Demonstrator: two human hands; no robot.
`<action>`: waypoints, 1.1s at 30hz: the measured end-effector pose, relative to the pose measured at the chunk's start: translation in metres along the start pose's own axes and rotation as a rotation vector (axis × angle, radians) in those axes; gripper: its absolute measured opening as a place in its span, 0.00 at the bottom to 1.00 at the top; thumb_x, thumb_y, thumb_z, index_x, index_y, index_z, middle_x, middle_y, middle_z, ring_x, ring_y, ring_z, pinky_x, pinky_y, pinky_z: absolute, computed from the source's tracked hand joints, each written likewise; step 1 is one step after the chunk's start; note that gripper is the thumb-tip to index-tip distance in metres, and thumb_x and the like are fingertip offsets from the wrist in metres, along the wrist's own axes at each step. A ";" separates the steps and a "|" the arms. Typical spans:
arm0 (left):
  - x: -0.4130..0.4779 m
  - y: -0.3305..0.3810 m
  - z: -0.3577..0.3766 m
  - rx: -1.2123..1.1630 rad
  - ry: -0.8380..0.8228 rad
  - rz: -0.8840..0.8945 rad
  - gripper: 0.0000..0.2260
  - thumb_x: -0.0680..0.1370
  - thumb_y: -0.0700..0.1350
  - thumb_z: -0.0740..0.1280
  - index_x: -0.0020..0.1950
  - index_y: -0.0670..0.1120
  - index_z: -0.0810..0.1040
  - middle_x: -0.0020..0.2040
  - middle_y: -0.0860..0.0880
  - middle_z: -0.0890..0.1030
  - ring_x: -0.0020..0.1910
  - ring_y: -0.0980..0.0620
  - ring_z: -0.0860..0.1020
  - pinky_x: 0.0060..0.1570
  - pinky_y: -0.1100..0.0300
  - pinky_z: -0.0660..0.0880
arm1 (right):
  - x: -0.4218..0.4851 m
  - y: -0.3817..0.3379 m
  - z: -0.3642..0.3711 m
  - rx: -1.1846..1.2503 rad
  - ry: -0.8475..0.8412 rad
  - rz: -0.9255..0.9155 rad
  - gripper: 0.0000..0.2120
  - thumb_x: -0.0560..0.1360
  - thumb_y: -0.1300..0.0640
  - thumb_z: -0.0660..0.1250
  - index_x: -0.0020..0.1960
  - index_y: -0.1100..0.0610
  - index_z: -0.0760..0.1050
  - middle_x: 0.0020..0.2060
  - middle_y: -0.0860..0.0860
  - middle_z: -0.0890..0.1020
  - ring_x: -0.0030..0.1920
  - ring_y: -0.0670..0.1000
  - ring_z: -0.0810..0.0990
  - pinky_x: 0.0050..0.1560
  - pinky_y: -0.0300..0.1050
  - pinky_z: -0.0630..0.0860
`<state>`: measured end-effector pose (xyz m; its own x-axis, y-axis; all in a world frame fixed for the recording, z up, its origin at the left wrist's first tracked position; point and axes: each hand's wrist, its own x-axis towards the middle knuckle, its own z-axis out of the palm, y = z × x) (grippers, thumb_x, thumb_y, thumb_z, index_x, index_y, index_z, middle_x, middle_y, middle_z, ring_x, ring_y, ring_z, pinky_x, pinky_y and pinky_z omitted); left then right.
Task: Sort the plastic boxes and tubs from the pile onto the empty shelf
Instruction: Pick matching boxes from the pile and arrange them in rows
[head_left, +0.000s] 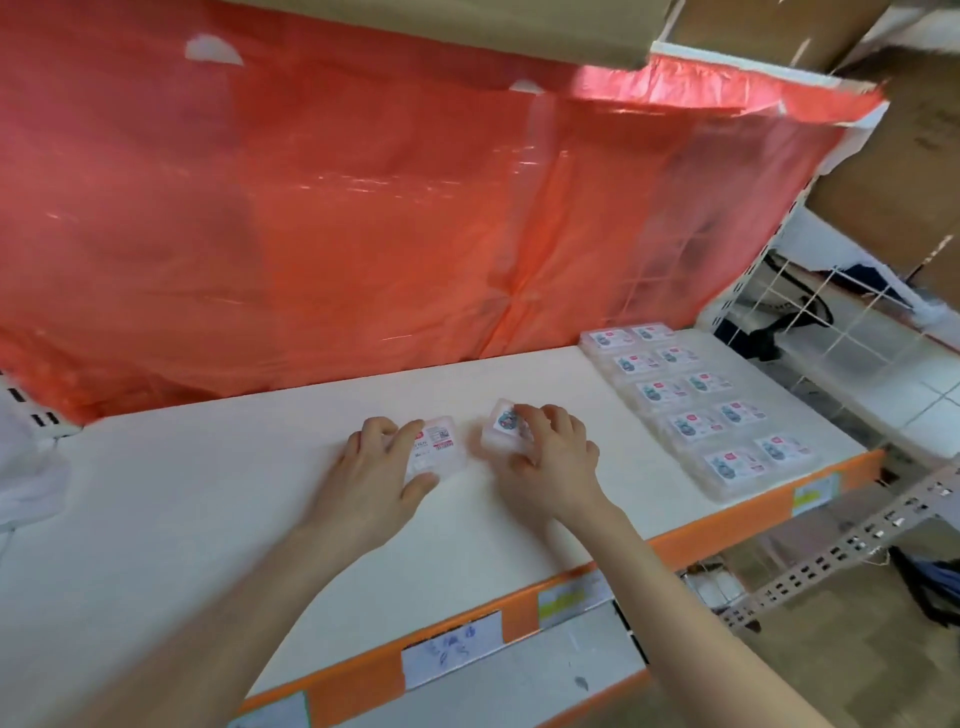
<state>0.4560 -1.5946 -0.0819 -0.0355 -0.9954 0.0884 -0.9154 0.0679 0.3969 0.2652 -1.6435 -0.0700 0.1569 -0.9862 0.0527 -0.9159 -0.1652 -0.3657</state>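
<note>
Two small clear plastic boxes lie on the white shelf (208, 483) in front of me. My left hand (376, 470) holds the left box (439, 449), fingers over its far edge and thumb at its near edge; a label with red print faces up. My right hand (553, 457) grips the right box (501, 428), which is tilted and shows a cartoon label. Several more labelled boxes (696, 410) lie flat in two neat columns at the shelf's right end.
A red plastic sheet (337, 208) hangs behind the shelf. The shelf's front edge is orange (722, 525) with paper tags. A white wire grid (831, 332) and a perforated metal strut (857, 540) stand to the right. Cardboard boxes (893, 171) sit above right.
</note>
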 end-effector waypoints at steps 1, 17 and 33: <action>0.006 0.011 0.006 0.001 0.003 -0.008 0.26 0.78 0.54 0.59 0.74 0.50 0.57 0.65 0.47 0.61 0.64 0.47 0.63 0.63 0.58 0.64 | 0.006 0.011 -0.005 -0.001 -0.010 -0.008 0.26 0.74 0.56 0.62 0.71 0.49 0.61 0.67 0.52 0.64 0.68 0.55 0.60 0.62 0.50 0.61; 0.059 0.095 0.079 0.107 0.184 -0.106 0.26 0.69 0.58 0.57 0.59 0.43 0.76 0.52 0.39 0.76 0.47 0.37 0.77 0.45 0.47 0.76 | 0.098 0.123 -0.050 -0.165 -0.082 -0.278 0.23 0.76 0.53 0.60 0.70 0.49 0.61 0.65 0.49 0.66 0.67 0.54 0.61 0.64 0.54 0.59; 0.062 0.087 0.091 0.082 0.398 -0.067 0.20 0.69 0.54 0.58 0.58 0.49 0.68 0.57 0.39 0.76 0.57 0.47 0.66 0.53 0.47 0.74 | 0.166 0.128 -0.025 -0.231 -0.103 -0.473 0.21 0.76 0.58 0.60 0.68 0.51 0.66 0.66 0.49 0.67 0.69 0.54 0.59 0.69 0.61 0.54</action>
<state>0.3382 -1.6568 -0.1249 0.1687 -0.8930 0.4172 -0.9398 -0.0181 0.3412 0.1649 -1.8290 -0.0847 0.5966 -0.7998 0.0664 -0.7924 -0.6002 -0.1095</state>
